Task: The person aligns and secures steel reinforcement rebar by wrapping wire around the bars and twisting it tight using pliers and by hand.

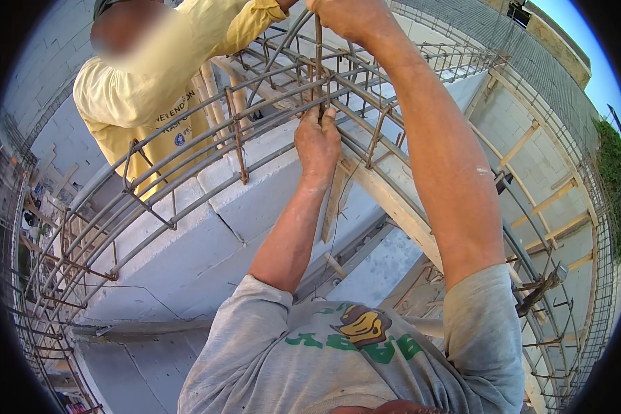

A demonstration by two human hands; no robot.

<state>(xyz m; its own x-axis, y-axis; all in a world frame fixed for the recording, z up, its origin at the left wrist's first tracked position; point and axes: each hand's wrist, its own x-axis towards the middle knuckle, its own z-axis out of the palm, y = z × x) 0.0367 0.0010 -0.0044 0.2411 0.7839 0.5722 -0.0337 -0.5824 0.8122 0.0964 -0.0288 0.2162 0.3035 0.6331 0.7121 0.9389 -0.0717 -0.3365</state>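
Steel rod [318,52] upright in cage [237,138]; right hand [352,19] gripping it high, left hand [318,140] at lower part, hold unclear.

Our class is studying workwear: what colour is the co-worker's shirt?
Yellow; the co-worker's shirt shows best in the head view, the only one.

Pale block wall [176,238] running below | grey corrugated roof [545,90] beyond the wall's far end | blue sky [569,21] above (open air, bright daylight) | green foliage [606,172] beside the roof
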